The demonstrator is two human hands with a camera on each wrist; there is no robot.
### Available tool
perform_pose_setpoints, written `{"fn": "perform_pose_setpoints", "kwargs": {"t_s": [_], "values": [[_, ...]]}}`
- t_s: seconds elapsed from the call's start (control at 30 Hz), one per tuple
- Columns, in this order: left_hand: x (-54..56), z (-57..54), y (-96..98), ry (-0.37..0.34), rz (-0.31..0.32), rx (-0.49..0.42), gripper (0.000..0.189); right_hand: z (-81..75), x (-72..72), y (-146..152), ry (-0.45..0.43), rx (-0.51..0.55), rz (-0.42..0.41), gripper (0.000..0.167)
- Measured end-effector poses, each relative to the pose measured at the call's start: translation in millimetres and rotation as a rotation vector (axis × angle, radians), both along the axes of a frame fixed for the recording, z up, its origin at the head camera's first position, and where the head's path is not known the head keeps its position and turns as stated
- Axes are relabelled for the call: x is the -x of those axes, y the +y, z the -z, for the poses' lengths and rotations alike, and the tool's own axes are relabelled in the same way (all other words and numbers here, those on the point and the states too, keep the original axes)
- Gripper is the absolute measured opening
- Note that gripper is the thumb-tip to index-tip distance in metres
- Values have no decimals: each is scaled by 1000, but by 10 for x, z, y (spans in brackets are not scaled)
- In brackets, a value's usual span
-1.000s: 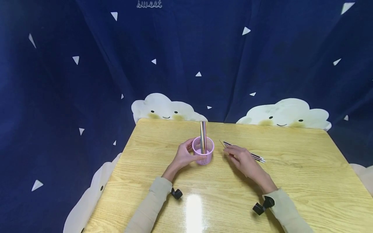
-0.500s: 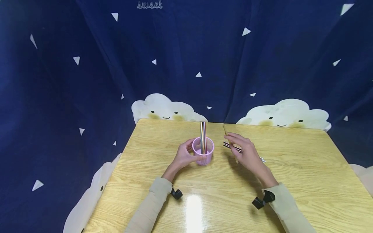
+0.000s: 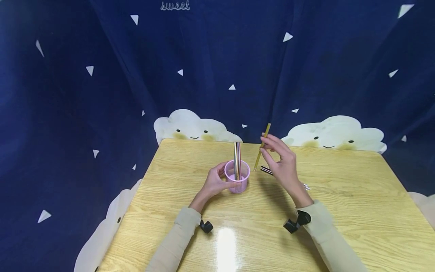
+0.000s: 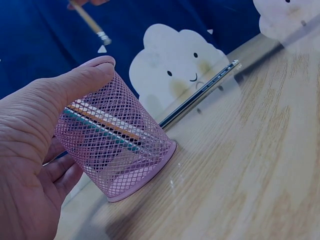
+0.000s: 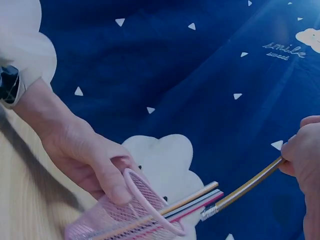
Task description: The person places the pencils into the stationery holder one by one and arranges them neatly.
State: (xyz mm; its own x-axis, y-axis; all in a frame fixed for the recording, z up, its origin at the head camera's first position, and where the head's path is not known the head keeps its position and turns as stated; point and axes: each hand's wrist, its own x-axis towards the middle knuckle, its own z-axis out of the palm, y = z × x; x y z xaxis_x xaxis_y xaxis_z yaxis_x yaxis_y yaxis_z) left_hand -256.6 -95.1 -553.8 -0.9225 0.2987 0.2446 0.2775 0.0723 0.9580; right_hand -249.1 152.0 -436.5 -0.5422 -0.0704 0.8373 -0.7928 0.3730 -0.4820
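Note:
A pink mesh pencil cup [image 3: 242,186] stands on the table with several pencils [image 3: 237,160] leaning upright inside it. My left hand [image 3: 216,180] grips the cup from its left side, the thumb lying across the near rim, as the left wrist view also shows. In my right hand [image 3: 283,160] a yellow pencil [image 3: 258,158] is pinched between thumb and fingers, raised above the table right of the cup. It tilts, with its metal-banded end [image 5: 210,213] pointing down toward the cup. Below that hand lie a few dark striped pencils [image 3: 266,170], partly hidden by it.
The wooden table [image 3: 190,158] reaches back to a dark blue curtain [image 3: 204,49] printed with white triangles and smiling clouds. Each sleeve carries a small black wrist camera, one at the left cuff [image 3: 205,226] and one at the right [image 3: 296,222].
My right hand has lifted the yellow pencil from beside the dark pencils, raised it up and turned its banded end down toward the cup. The left hand and cup have stayed put.

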Motion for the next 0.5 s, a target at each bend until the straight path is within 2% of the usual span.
{"fn": "perform_pose_setpoints", "kwargs": {"t_s": [0.1, 0.5], "values": [[4, 0, -1, 8, -1, 5, 83, 39, 44, -100, -13, 14, -10, 42], [10, -4, -2, 11, 13, -14, 82, 465, 144, -286, -111, -63, -64, 38]]}}
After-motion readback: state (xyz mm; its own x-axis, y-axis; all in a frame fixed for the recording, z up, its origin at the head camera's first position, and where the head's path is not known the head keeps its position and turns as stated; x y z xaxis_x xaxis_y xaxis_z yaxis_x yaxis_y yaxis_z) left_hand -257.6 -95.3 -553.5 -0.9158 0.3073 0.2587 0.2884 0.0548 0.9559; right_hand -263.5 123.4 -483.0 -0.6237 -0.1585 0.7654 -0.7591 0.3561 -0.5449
